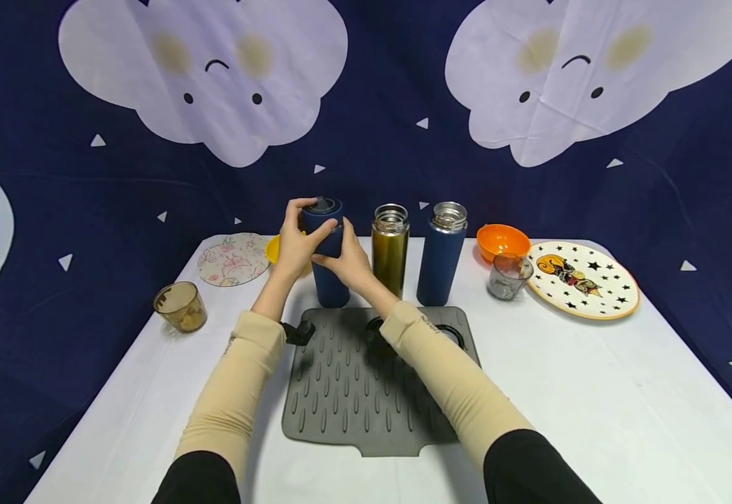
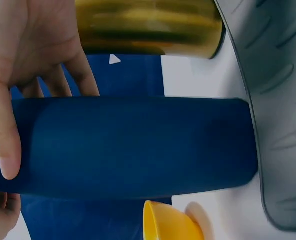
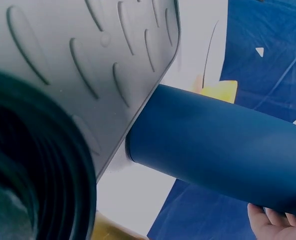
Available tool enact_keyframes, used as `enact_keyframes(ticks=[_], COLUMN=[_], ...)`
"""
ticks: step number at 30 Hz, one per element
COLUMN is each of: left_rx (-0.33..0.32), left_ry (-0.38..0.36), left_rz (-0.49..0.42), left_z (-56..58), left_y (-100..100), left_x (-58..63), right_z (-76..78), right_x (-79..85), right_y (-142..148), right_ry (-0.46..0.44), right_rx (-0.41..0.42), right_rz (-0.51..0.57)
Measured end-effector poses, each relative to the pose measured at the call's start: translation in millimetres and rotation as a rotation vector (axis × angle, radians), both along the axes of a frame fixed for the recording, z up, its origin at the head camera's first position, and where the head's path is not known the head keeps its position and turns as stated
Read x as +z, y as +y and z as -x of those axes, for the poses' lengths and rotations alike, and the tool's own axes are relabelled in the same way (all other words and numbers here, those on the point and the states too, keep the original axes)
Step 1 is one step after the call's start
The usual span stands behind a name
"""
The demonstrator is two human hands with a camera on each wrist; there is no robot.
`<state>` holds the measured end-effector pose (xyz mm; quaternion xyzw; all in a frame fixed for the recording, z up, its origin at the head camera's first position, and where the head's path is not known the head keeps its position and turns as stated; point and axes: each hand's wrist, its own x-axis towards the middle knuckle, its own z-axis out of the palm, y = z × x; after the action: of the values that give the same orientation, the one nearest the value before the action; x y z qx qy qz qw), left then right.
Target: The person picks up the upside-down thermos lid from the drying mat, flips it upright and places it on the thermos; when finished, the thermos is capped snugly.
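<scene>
A tall blue bottle (image 1: 330, 283) stands at the back edge of the grey ridged mat (image 1: 347, 392), a dark lid (image 1: 323, 206) on its top. My left hand (image 1: 294, 241) grips it at the lid, with the index finger over the rim and the thumb across the front. Lower down, my right hand (image 1: 352, 266) holds the bottle's upper body from the right, its thumb (image 2: 9, 155) lying across the wall in the left wrist view. To the right are an uncapped gold bottle (image 1: 389, 255) and an uncapped second blue bottle (image 1: 439, 262).
Two dark lids lie on the mat, partly behind my right forearm; one threaded lid (image 3: 63, 150) looms close. A brown glass (image 1: 180, 308), floral plate (image 1: 234, 260) and yellow bowl (image 1: 273, 248) are left. An orange bowl (image 1: 502, 241), clear glass (image 1: 508, 280) and cat plate (image 1: 611, 297) are right.
</scene>
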<state>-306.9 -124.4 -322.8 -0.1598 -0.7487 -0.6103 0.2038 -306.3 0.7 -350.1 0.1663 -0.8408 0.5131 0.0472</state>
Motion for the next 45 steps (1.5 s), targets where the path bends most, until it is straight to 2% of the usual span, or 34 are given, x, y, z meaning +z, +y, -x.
enact_keyframes(ticks=[5,12,17,21,25,33,36,40,42,45], left_rx=[-0.01,-0.047,-0.073,-0.057,-0.032,-0.005,-0.009,-0.056,-0.077,-0.056], left_ry=[-0.009,0.01,0.038,0.074,0.097,0.034,0.031,0.031,0.016,0.003], left_rz=[-0.036,0.008,-0.014,-0.054,-0.019,0.0,0.002,-0.02,-0.045,-0.072], left_z=[-2.2,-18.6,-18.9,-20.6,-22.4,-21.3,-21.1,-18.7,-13.8,-6.4], left_y=[1.2,1.8,0.6,4.3,4.9,4.0,3.1,0.5,-0.5,0.4], left_x=[1.3,14.7,14.0,13.1,16.9,21.9,20.5,14.3,8.3,-0.7], right_z=[0.6,-0.2,-0.8,-1.6,-1.5,0.6,0.1,-0.6,-0.6,-0.5], right_x=[-1.3,-2.3,-2.4,-1.8,0.3,1.5,0.6,-0.9,-1.1,-1.4], right_y=[0.5,0.2,-0.8,-1.3,-0.5,-0.3,-0.2,0.2,0.3,0.3], right_ry=[0.012,0.016,0.03,0.029,0.024,0.036,0.034,0.021,0.017,0.013], right_rx=[0.017,0.015,0.009,0.0,-0.01,-0.007,-0.003,-0.003,-0.003,-0.007], right_rz=[0.006,0.017,0.017,-0.002,-0.007,-0.008,0.004,0.01,0.006,-0.01])
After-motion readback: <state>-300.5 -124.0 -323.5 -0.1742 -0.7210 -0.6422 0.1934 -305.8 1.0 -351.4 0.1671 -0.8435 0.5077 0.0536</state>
